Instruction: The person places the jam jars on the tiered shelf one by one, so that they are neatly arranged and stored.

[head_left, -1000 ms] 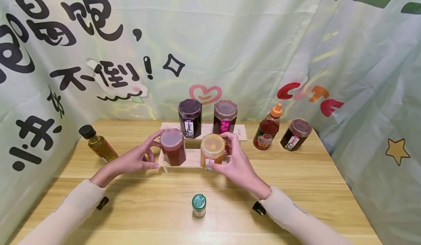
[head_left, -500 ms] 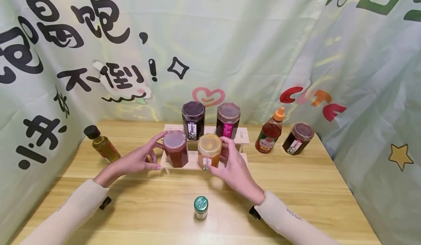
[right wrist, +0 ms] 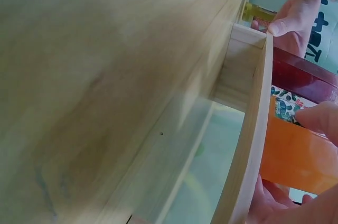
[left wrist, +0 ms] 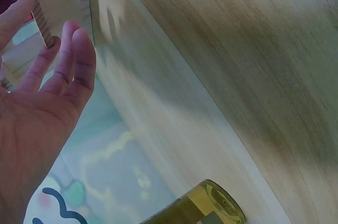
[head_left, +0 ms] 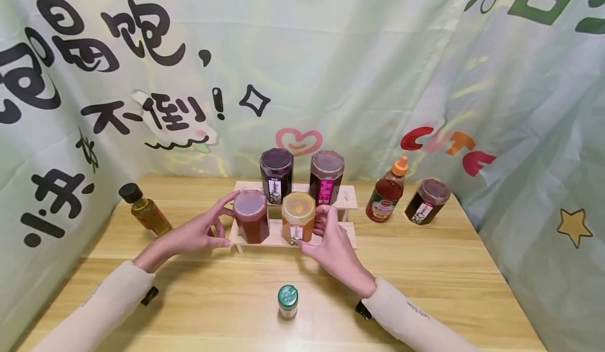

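Note:
In the head view, a two-step wooden rack (head_left: pixel 352 236) stands on the table. On its lower step, my right hand (head_left: pixel 334 249) holds an octagonal jar of orange contents (head_left: pixel 302 228), thumb at the front and fingers along the right side. Left of it on that step is a jar of reddish-brown contents (head_left: pixel 252 223). My left hand (head_left: pixel 200 231) is at the rack's left end, its thumb touching the front corner and its fingers loosely extended beside the red jar. Two dark jars, one with a white label (head_left: pixel 275 181) and one with a pink label (head_left: pixel 326 181), stand on the upper step.
A small green-capped shaker (head_left: pixel 288 300) stands front centre. An oil bottle (head_left: pixel 145 210) is behind my left forearm. Toward the right stand an orange-capped sauce bottle (head_left: pixel 385 197) and another dark jar (head_left: pixel 426 202). Printed cloth (head_left: pixel 359 68) surrounds the table's back and sides.
My right hand has shifted the orange jar a little left along the lower step, closer to the red jar. The left hand stays at the rack's end. The head view has shifted slightly.

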